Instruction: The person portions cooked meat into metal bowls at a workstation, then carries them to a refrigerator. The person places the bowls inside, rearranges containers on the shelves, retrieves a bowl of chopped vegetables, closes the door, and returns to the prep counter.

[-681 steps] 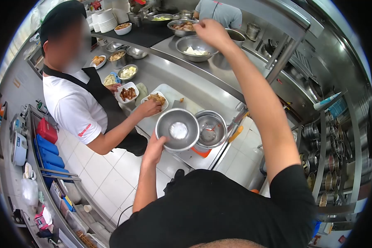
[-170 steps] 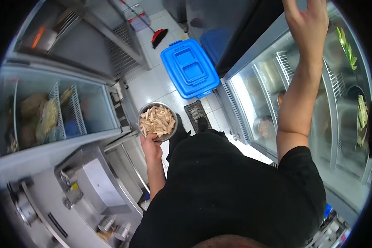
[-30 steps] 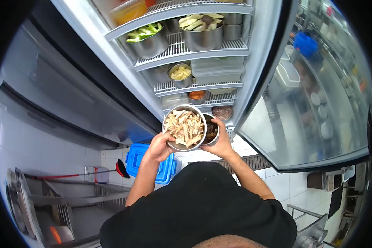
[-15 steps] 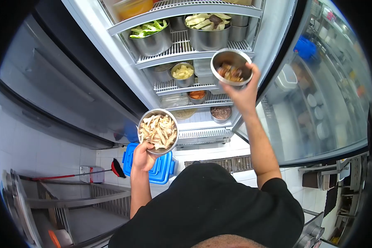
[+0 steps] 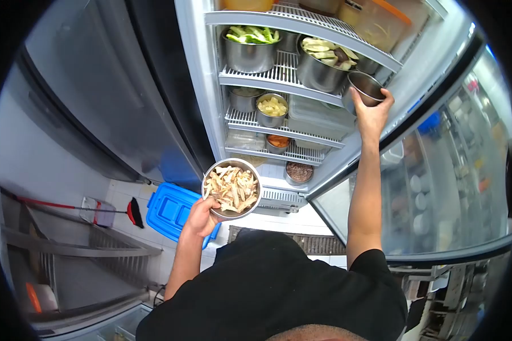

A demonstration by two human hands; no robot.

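My left hand [image 5: 200, 217] grips the rim of a round steel bowl [image 5: 259, 193], thumb over the edge. Pale, brown-edged strips [image 5: 230, 187] fill it. At the fridge's right side, my right hand [image 5: 373, 116] is wrapped round a smaller steel container [image 5: 367, 86], which tilts so that its contents are hidden. This container is close beside a large steel pot [image 5: 318, 74] of cut eggplant-like pieces [image 5: 327, 50] on the shelf. Whether it rests on the shelf [image 5: 273, 82], I cannot tell.
Other shelves hold a pot of green vegetables [image 5: 251, 57], a pot of pale yellow chunks [image 5: 272, 107] and an orange-filled pot [image 5: 277, 142]. The glass fridge door [image 5: 438, 187] stands open at the right. A blue-lidded bin [image 5: 173, 211] is on the floor left.
My right hand has carried its container, earlier showing brown pieces inside, rightward to the shelf's right end. The left hand still holds its bowl. The view has shifted.
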